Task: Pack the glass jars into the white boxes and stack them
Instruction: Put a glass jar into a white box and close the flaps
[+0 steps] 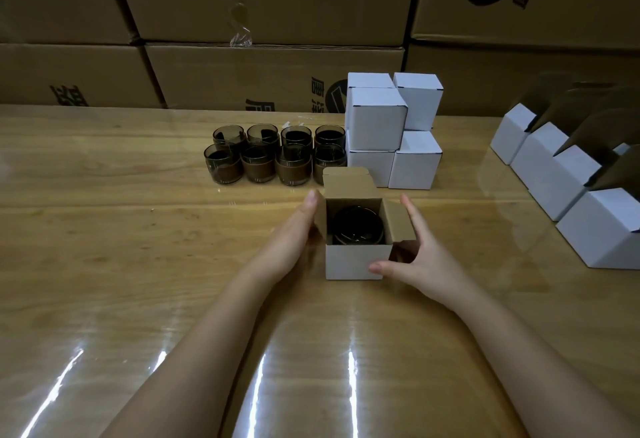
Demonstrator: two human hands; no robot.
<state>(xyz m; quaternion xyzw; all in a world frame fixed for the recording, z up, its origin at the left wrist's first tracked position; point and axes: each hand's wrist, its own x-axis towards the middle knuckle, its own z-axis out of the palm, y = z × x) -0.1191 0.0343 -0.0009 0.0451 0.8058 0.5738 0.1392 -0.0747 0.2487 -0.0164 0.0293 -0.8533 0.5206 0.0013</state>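
Two bare hands touched the open white box (353,262) on the table (138,229). Left hand (294,235) lay flat on its side. Right hand (417,259) had straight fingers on the other side. One glass jar (358,226) sat inside.

Left hand (294,233) flat, fingers straight and together, right hand (419,257) splayed, thumb spread wide

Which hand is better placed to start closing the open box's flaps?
Probably left: the left hand lies flat along the open box's left flap, ready to push it in; the right hand's thumb braces the front wall.
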